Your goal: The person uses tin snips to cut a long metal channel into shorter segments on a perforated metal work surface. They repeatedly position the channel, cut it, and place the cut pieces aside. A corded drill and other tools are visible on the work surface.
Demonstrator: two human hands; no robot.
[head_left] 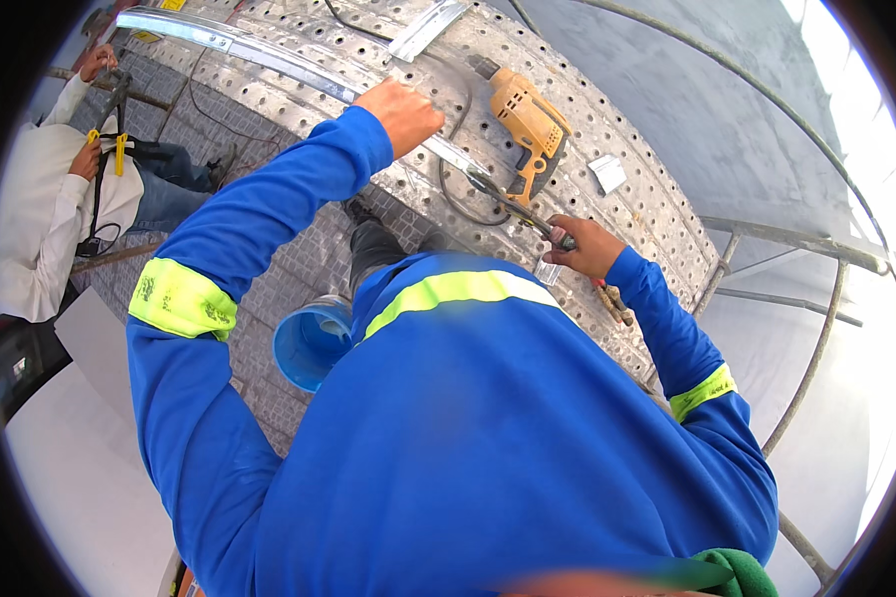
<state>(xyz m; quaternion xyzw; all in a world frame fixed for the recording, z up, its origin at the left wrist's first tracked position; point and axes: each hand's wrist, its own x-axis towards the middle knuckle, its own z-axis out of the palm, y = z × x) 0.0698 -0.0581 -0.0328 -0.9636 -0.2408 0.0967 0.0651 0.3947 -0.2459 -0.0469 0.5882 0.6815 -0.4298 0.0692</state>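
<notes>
A long shiny metal profile (259, 62) runs from the far left toward the middle, above the perforated scaffold planks (647, 234). My left hand (403, 114) is closed around it partway along. My right hand (587, 247) grips the dark handles of what look like tin snips (513, 206), whose blades are at the profile's near end; whether they bite into the metal is too small to tell. Just beyond the snips lies a yellow power drill (533, 124) on its side, its black cord (446, 184) looping over the planks. A small metal offcut (607, 174) lies right of the drill.
Another metal piece (428, 30) lies at the far side. A red-handled tool (612, 298) rests beside my right wrist. Below on the paved floor are a blue bucket (309, 348) and, at left, a person in white (45, 199). Scaffold tubes (816, 249) line the right side.
</notes>
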